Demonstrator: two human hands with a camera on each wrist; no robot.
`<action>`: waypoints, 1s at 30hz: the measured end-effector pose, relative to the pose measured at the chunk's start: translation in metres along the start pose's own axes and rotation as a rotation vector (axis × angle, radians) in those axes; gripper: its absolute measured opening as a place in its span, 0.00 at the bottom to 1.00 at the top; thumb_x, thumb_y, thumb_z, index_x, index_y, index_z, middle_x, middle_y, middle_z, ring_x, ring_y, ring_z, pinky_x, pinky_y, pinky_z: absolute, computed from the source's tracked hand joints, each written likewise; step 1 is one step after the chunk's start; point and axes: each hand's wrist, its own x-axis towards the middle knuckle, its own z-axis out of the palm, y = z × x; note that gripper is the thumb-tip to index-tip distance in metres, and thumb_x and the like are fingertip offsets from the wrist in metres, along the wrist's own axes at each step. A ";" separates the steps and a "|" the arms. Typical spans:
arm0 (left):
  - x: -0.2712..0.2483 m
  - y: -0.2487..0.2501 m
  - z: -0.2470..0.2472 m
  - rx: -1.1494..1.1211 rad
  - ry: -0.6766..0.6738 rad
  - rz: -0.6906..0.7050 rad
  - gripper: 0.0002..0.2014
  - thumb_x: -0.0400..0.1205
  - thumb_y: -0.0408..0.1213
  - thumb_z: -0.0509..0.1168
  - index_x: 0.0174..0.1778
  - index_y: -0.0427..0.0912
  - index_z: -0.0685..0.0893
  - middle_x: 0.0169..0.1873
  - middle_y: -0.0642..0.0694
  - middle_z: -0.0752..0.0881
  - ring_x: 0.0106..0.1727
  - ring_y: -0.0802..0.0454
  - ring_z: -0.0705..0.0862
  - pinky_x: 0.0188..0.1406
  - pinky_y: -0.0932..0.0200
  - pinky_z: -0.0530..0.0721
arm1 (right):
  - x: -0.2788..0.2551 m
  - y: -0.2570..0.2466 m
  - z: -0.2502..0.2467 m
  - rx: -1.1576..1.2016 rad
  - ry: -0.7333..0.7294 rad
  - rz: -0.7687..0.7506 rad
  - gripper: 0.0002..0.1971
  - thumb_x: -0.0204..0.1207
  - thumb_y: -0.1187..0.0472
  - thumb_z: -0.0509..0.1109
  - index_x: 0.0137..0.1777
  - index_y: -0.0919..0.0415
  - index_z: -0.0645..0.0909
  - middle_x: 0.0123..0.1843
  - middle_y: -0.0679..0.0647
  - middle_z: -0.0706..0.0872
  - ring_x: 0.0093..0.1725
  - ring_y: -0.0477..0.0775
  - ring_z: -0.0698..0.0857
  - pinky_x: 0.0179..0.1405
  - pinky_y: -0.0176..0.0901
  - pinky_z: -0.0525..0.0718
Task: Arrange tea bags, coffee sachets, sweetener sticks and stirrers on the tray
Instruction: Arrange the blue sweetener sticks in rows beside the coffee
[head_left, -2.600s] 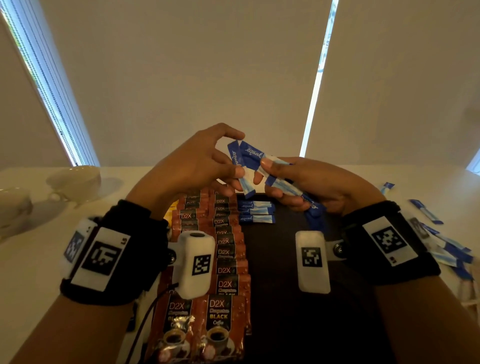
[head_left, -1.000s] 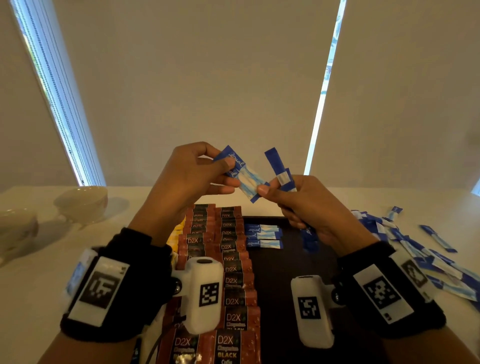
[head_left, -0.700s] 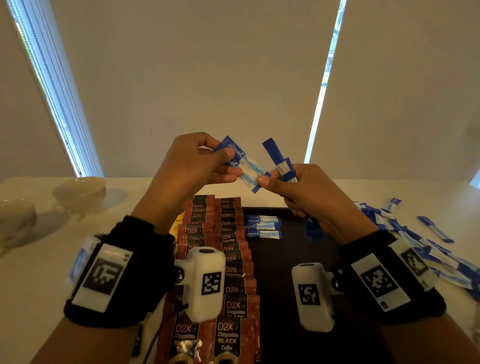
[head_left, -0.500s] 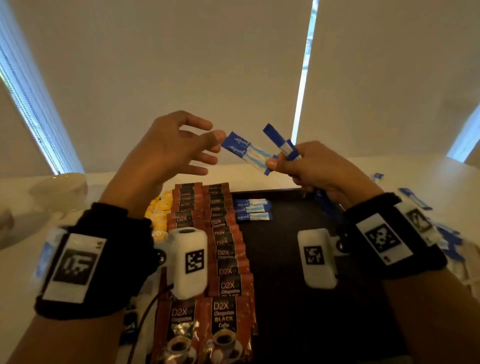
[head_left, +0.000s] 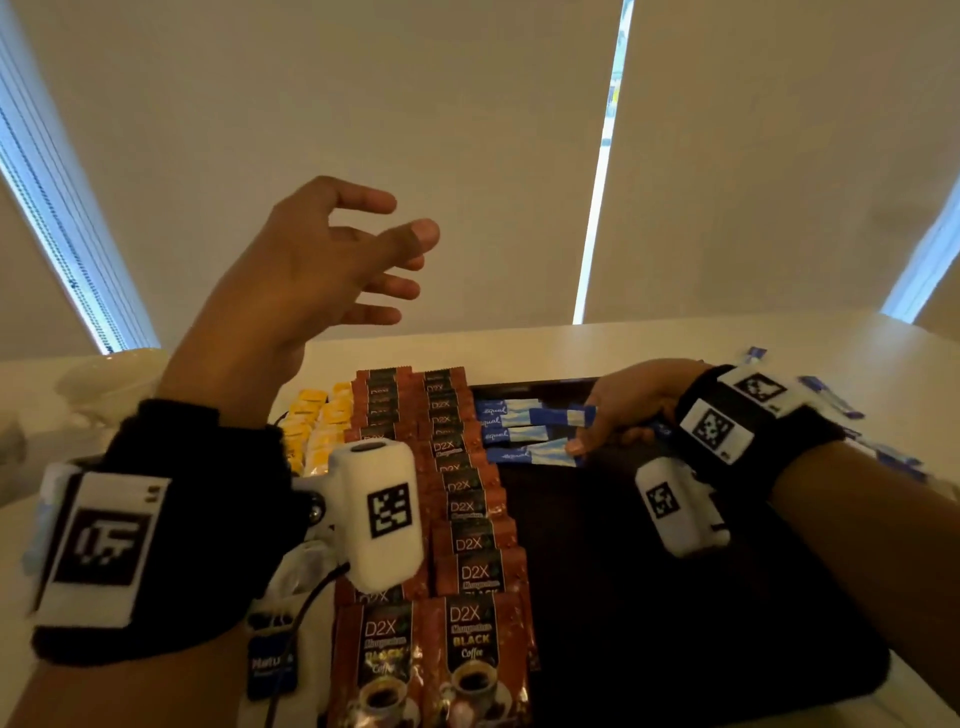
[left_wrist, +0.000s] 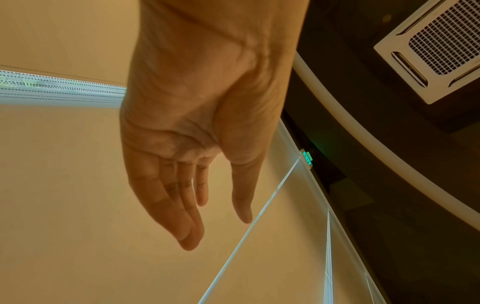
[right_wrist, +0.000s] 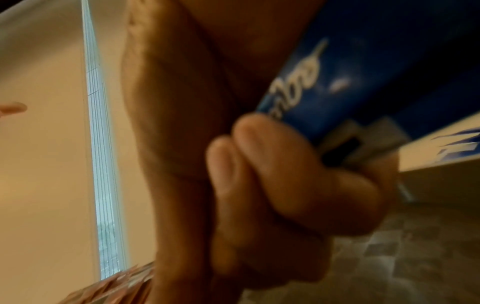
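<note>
1. Tray (head_left: 675, 597): a dark, flat tray lying on the pale table (head_left: 623, 348); its right half is bare.
2. Coffee sachets (head_left: 467, 519): two overlapping columns of brown "D2X Black Coffee" packets run down the left part of the tray, from the far edge toward the viewer.
3. Tea bags (head_left: 317, 426): yellow packets in rows just left of the coffee sachets (whether they sit inside the tray's edge cannot be told).
4. Sweetener sticks (head_left: 506, 422): blue-and-white sticks laid crosswise in a short stack at the far end of the tray, just right of the coffee sachets.
5. Right hand (head_left: 631, 405): low over the far end of the tray, fingers curled round a bundle of blue sticks; its fingertips (head_left: 576, 446) pinch the end of the nearest stick (head_left: 535, 453), which lies at the near edge of the stack. The right wrist view shows the same hand (right_wrist: 272, 185) clasping blue wrappers (right_wrist: 337, 82).
6. Left hand (head_left: 311, 270): raised well above the tray, fingers spread and relaxed, holding nothing; the left wrist view confirms an empty palm (left_wrist: 202, 123).
7. Loose sticks (head_left: 831, 400): more blue sticks scattered on the table to the right of the tray.
8. Cup (head_left: 109, 379): a pale cup on the table at far left.
</note>
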 end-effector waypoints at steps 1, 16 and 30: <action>0.000 0.000 0.000 0.001 0.003 -0.001 0.26 0.74 0.48 0.71 0.67 0.50 0.74 0.47 0.47 0.89 0.43 0.54 0.90 0.40 0.56 0.88 | 0.003 -0.002 0.000 -0.004 0.028 0.005 0.09 0.77 0.54 0.70 0.45 0.60 0.83 0.17 0.48 0.69 0.14 0.42 0.64 0.15 0.31 0.64; 0.002 -0.003 -0.002 0.055 -0.039 0.013 0.37 0.61 0.54 0.71 0.68 0.50 0.74 0.46 0.49 0.89 0.42 0.56 0.90 0.37 0.59 0.87 | 0.009 -0.028 -0.001 -0.296 0.221 0.015 0.24 0.74 0.52 0.73 0.63 0.68 0.79 0.32 0.52 0.76 0.28 0.47 0.71 0.27 0.35 0.69; 0.002 -0.002 0.003 0.079 -0.036 0.002 0.27 0.71 0.49 0.72 0.65 0.50 0.76 0.45 0.50 0.89 0.41 0.57 0.90 0.35 0.60 0.86 | 0.000 -0.041 0.021 -0.271 0.354 -0.420 0.13 0.66 0.59 0.80 0.48 0.63 0.87 0.40 0.47 0.84 0.38 0.41 0.78 0.36 0.33 0.72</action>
